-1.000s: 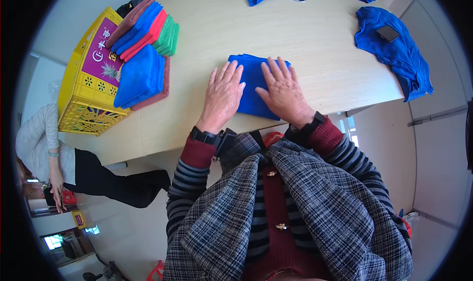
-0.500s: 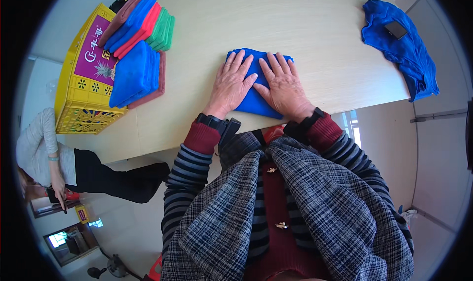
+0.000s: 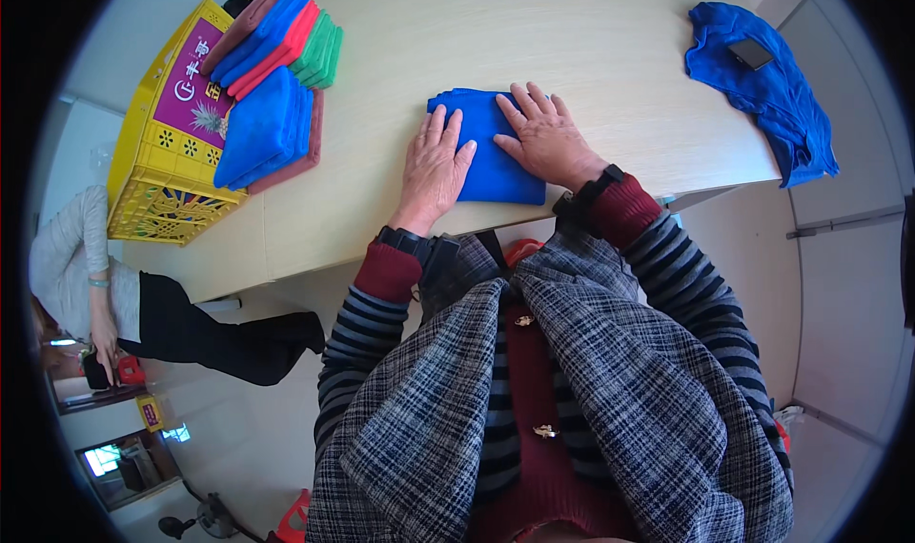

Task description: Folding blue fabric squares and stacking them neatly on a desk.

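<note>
A folded blue cloth [image 3: 494,162] lies flat on the table in front of me, near its front edge. My left hand [image 3: 434,167] rests along the cloth's left side, fingers stretched out and pointing away from me. On the right, my right hand [image 3: 550,138] is open too, its thumb and palm over the cloth's right edge and its fingertips past the upper right corner. Neither hand grips the cloth. The part of it under my palms is hidden.
Folded cloths in brown, blue, red and green [image 3: 276,43] and a blue stack [image 3: 262,129] sit at the left against a yellow crate [image 3: 181,167]. A crumpled blue cloth [image 3: 762,90] bearing a dark flat object [image 3: 751,53] hangs over the right edge. Another person [image 3: 91,257] is at the left.
My right hand has shifted up and outward, uncovering more of the blue cloth. My left hand has slid slightly left and down. The cloth now sits straighter to the table edge.
</note>
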`<state>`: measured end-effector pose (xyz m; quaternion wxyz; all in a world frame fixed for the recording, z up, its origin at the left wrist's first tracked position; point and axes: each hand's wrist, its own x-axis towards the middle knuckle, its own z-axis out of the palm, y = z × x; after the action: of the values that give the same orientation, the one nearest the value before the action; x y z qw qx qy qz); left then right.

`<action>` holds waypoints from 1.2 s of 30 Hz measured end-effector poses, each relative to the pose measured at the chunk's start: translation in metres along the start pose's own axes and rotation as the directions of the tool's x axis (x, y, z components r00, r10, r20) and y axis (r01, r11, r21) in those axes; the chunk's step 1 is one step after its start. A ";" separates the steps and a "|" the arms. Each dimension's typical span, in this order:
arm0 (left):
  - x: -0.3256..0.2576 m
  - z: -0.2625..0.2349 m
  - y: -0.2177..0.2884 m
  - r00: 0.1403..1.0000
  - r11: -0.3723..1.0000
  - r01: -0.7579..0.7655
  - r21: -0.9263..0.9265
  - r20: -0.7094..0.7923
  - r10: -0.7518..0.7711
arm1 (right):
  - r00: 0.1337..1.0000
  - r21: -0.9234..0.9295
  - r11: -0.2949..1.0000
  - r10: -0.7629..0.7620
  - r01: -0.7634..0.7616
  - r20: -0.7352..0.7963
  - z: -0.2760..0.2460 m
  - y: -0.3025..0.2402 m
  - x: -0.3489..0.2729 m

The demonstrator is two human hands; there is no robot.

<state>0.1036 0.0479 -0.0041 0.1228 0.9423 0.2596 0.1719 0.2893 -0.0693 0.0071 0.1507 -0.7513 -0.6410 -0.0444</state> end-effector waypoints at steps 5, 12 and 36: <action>-0.019 -0.013 0.017 0.999 0.984 0.012 0.177 -0.053 -0.002 | 0.999 -0.068 0.997 0.043 -0.043 -0.005 -0.006 -0.054 -0.005; -0.022 -0.007 0.007 0.999 0.996 -0.030 0.084 -0.016 0.031 | 0.999 0.043 0.998 0.048 -0.048 -0.005 0.004 -0.060 -0.012; -0.050 -0.022 0.018 0.986 0.997 -0.041 0.065 -0.161 0.051 | 0.999 -0.015 0.998 -0.053 0.053 0.011 -0.008 -0.047 0.007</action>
<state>0.0629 0.0092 0.0092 0.0681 0.9343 0.2519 0.2427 0.2454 -0.0583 0.0243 0.1403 -0.7353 -0.6612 -0.0490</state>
